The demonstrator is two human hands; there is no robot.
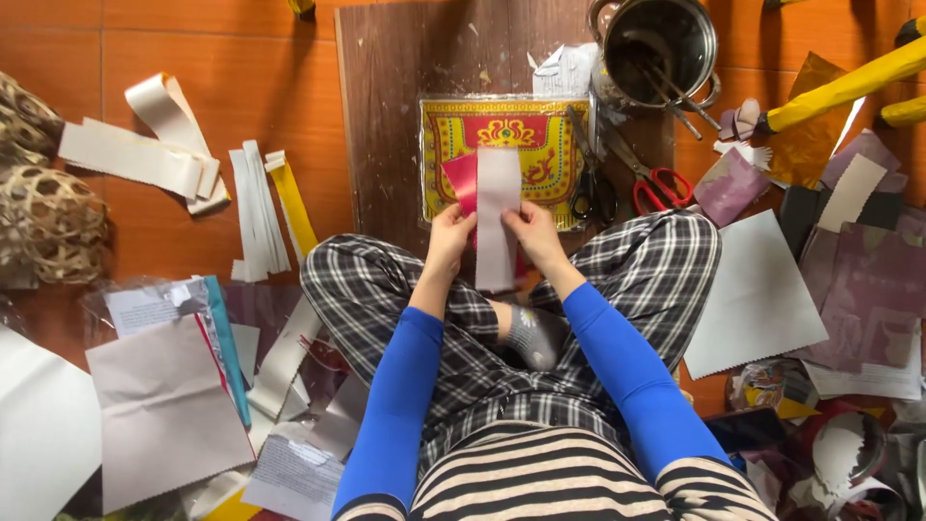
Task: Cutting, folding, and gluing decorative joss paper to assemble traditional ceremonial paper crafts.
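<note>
Crossed over my checked trousers, my left hand [449, 238] and right hand [533, 234] each grip a long edge of the white paper strip [498, 217], upright above the pink sheet [461, 181]. Beyond lie a yellow-red packet [540, 135] and red-handled scissors [656, 185]; paper scraps crowd the floor [145, 39] on both sides.

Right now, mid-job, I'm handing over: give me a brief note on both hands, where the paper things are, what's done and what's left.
Left hand: holds the left edge of the white strip, a pink sheet behind it.
Right hand: holds the strip's right edge.
Things: patterned packet on the board just ahead; black scissors and red scissors to its right; pot behind.
Done: cut strips lie left on the floor.
Left: large sheets on both sides lie uncut.
</note>
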